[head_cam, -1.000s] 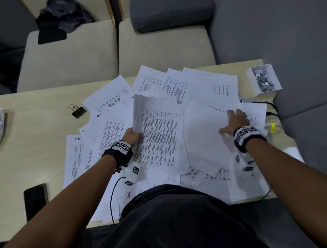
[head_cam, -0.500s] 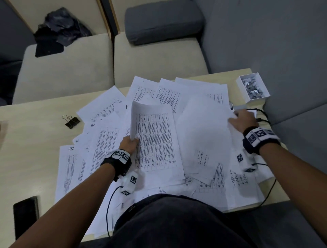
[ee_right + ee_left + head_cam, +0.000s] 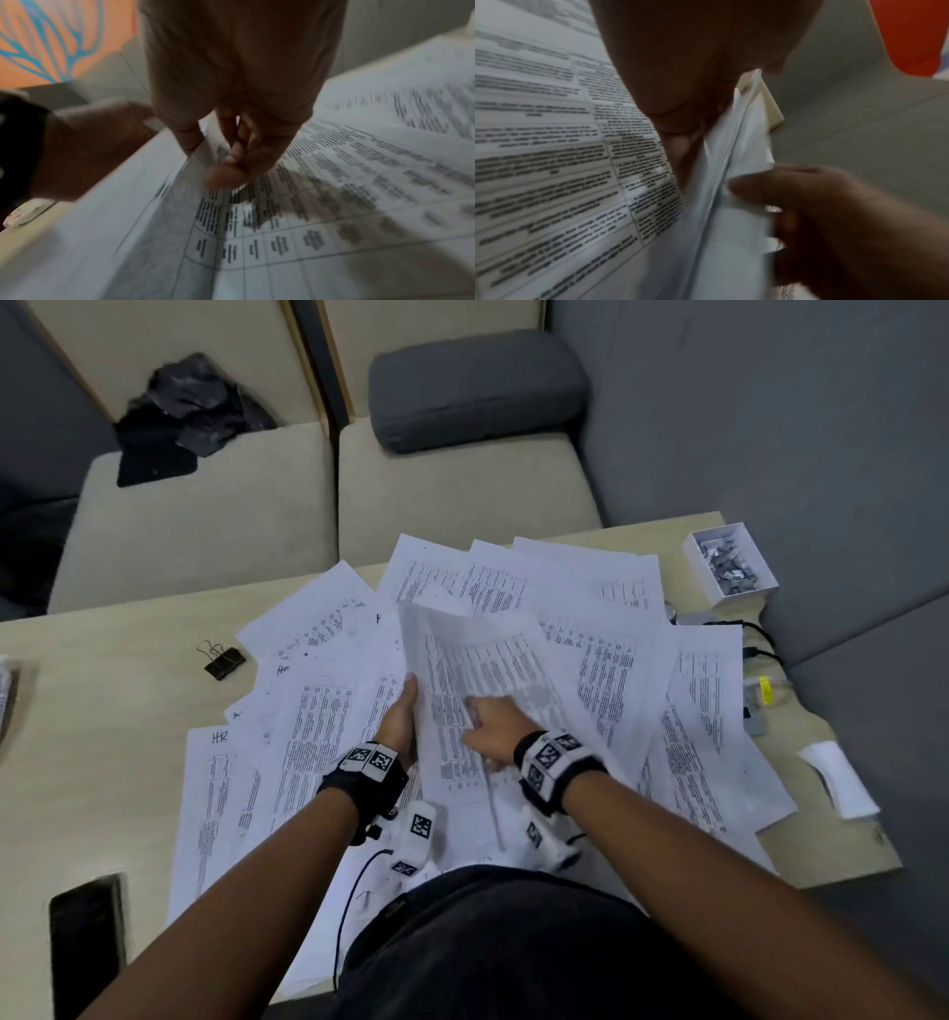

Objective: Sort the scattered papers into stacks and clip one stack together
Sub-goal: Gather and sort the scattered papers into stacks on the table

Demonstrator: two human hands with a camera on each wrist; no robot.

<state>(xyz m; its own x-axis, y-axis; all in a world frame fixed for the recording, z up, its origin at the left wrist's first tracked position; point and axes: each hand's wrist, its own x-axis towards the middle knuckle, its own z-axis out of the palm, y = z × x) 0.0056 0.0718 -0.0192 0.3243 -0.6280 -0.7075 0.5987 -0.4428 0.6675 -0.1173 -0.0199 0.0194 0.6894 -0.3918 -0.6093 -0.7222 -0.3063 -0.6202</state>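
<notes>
The left hand [image 3: 399, 722] holds a small bundle of white printed sheets [image 3: 477, 690] by its left edge, near the middle of the light wooden table [image 3: 102, 752]. In the left wrist view the thumb lies on one side of the bundle and the fingers [image 3: 677, 113] on the other, so the hand is clamped on the paper edge. The bundle stands tilted, its far end lifted above the other papers.

The right hand [image 3: 494, 726] lies on the printed face of the same bundle. In the right wrist view the fingertips [image 3: 223, 176] are bent down and close together, touching the top sheet; whether they pinch it I cannot tell, because the picture is blurred.

Many scattered white papers with tables of text [image 3: 642, 670] cover the middle and right part of the table, overlapping each other. Some carry handwritten letters in a corner.

A black binder clip [image 3: 224, 662] lies on bare wood, left of the papers and apart from them. A small white open box with metal clips [image 3: 732, 568] stands at the far right corner. A black phone [image 3: 84, 952] lies at the near left edge. A folded white slip [image 3: 837, 785] lies at the right edge. Behind the table are beige seat cushions [image 3: 205, 521] and a grey bolster [image 3: 475, 387]
</notes>
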